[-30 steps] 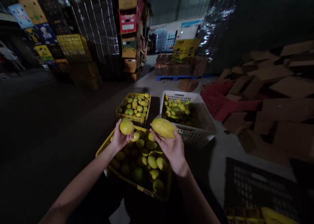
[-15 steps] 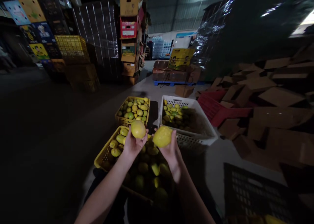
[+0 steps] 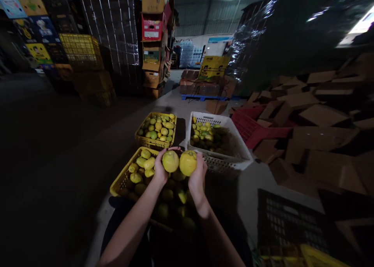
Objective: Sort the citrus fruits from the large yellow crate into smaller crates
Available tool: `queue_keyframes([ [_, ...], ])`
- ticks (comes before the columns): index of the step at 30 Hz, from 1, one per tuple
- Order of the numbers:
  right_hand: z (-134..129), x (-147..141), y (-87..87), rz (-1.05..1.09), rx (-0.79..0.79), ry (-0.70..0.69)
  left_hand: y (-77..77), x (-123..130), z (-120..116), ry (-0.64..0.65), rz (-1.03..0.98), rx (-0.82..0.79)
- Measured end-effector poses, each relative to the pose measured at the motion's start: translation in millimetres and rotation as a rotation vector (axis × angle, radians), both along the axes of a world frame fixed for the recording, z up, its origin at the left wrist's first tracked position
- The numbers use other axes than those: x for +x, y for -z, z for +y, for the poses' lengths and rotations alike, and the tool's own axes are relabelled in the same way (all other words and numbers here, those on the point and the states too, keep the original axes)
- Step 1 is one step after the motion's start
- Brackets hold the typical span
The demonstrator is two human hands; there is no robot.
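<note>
My left hand (image 3: pixel 160 168) is closed round a yellow lemon (image 3: pixel 170 161), and my right hand (image 3: pixel 198 175) grips a second yellow lemon (image 3: pixel 187 163). The two fruits are side by side, almost touching, above the near yellow crate (image 3: pixel 119 177). That crate holds many yellow-green lemons (image 3: pixel 145 154), its right part in deep shadow. Just beyond stands a far yellow crate (image 3: pixel 152 143) filled with more lemons. To its right a white crate (image 3: pixel 233 158) has green and yellow lemons in its left part.
A red crate (image 3: pixel 257 132) and a heap of flattened cardboard (image 3: pixel 318 138) lie to the right. At the lower right is a yellow crate (image 3: pixel 318 255), partly in view. Stacked cartons (image 3: pixel 152 29) and a blue pallet (image 3: pixel 201 98) stand further back.
Both hands have come closer together, bringing the two lemons side by side. Each lemon appears turned to show another face. The view has shifted slightly.
</note>
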State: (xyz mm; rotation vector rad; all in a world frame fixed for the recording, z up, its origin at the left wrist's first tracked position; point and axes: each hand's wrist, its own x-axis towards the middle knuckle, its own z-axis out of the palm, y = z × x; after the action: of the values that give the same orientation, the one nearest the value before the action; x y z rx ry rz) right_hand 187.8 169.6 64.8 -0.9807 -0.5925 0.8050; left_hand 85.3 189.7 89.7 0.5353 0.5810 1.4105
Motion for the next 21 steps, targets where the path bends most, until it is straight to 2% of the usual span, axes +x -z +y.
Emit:
queue_keyframes([
  [2, -3.1, -3.7, -1.4, 0.035, -0.077, 0.079, 2.1, 0.5, -2.7, 0.005, 0.024, 0.064],
  [4, -5.8, -6.1, -2.4, 0.040, -0.091, 0.090, 3.1, -2.4, -3.3, -0.008, 0.036, 0.119],
  [7, -9.1, -8.7, -3.9, 0.023, -0.039, 0.067, 1.5, -8.4, -2.3, -0.033, 0.050, 0.163],
  [11, -13.4, -12.0, -8.6, -0.003, 0.034, 0.044, -1.2, -12.8, -1.7, -0.045, 0.056, 0.136],
  [16, -19.3, -9.4, -14.9, -0.099, 0.189, -0.094, -3.1, -18.9, -4.1, 0.020, 0.056, 0.190],
  [21, -23.3, -7.4, -12.7, -0.144, 0.239, -0.165, -9.9, -23.5, -6.6, 0.051, 0.049, 0.123],
])
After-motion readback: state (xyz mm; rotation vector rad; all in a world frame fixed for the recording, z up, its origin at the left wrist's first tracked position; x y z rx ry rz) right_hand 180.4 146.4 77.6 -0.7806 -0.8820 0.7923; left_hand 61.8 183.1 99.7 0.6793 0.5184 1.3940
